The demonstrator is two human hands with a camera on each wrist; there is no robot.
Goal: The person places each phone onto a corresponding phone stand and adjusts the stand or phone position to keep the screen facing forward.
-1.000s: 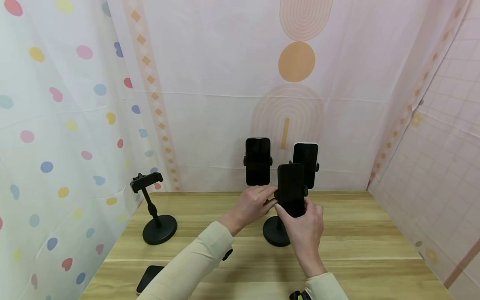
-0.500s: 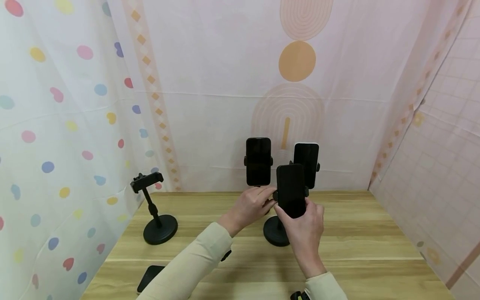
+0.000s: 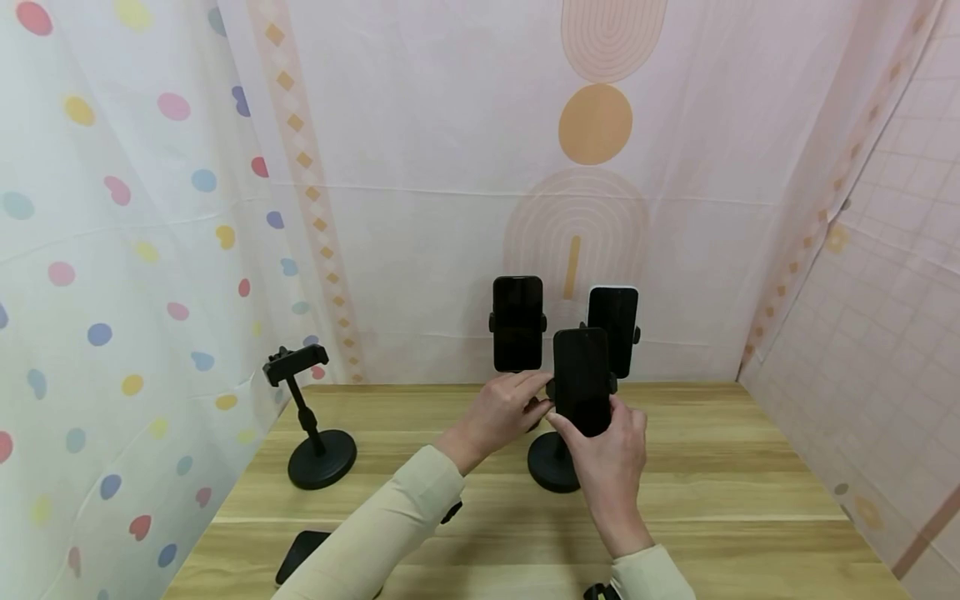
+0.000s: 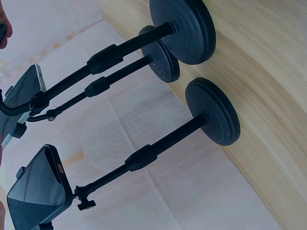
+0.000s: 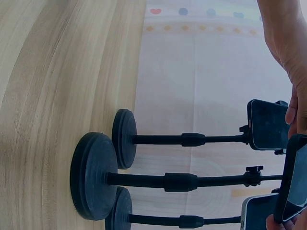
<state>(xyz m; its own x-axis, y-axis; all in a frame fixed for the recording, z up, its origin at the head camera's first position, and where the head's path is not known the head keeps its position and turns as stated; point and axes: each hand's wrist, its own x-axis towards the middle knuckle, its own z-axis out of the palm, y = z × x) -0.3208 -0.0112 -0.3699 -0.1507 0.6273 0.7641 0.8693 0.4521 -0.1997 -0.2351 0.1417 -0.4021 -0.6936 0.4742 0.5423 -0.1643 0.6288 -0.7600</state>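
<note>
A black phone (image 3: 582, 383) stands tilted in the clamp of the front stand, whose round base (image 3: 551, 467) rests on the table. The right hand (image 3: 611, 467) grips the phone's lower end, thumb at its left edge and fingers at its right. At the phone's left side, the left hand (image 3: 498, 417) pinches the clamp's side with bent fingers; the phone partly hides its fingertips. The right wrist view shows the same phone (image 5: 293, 179) edge-on above its stand's base (image 5: 93, 176), with part of the left hand (image 5: 300, 100) beside it.
Behind stand two more holders, one with a black phone (image 3: 517, 323), one with a white-edged phone (image 3: 615, 329). At the left is a stand (image 3: 318, 458) with no phone. Another dark phone (image 3: 302, 554) lies near the front edge, partly behind the left sleeve (image 3: 390, 517).
</note>
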